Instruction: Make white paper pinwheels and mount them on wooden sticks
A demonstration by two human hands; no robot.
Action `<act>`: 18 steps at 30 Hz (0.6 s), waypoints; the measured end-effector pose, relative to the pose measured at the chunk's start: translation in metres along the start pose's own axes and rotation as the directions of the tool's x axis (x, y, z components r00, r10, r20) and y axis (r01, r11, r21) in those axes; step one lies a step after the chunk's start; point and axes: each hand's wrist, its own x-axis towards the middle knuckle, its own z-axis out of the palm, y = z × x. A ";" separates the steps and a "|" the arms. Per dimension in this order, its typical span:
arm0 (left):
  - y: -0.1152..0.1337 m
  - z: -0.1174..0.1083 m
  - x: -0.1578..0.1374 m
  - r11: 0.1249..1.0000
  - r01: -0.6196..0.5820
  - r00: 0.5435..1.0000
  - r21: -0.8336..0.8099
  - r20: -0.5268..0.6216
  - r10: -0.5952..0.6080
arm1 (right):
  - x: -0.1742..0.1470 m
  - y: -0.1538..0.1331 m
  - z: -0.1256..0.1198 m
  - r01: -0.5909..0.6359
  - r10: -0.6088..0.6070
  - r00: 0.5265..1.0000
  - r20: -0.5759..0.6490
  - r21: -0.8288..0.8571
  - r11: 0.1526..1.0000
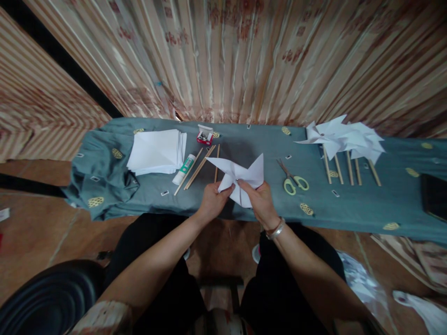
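Both hands hold a white paper pinwheel (249, 174) over the front of the cloth-covered table, with a small pin head at its centre. My left hand (213, 202) grips the lower left blade, thumb on the paper. My right hand (261, 201) pinches it from the right, its thumb close by the centre pin. The fingers behind the paper are hidden. Several thin wooden sticks (199, 168) lie to the left, one of them partly behind the pinwheel. Right of my hands rests a pair of scissors (291, 179) with yellow-green handles.
A stack of white paper (155, 151) lies at the left, a glue stick (184, 169) beside it. Behind stands an open red box of pins (205, 135). Finished pinwheels on sticks (335, 135) overlap at the right. A dark object (433, 195) sits at the far right edge.
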 end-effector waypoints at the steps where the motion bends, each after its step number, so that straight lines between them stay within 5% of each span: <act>1: -0.001 0.000 0.000 1.000 0.000 1.000 0.003 -0.001 0.000 | 0.000 0.000 0.000 -0.002 0.002 1.000 -0.006 -0.005 1.000; 18: 0.004 0.001 -0.004 0.998 -0.003 1.000 0.057 0.016 0.002 | -0.001 -0.006 0.004 -0.072 0.073 0.996 -0.045 0.025 0.997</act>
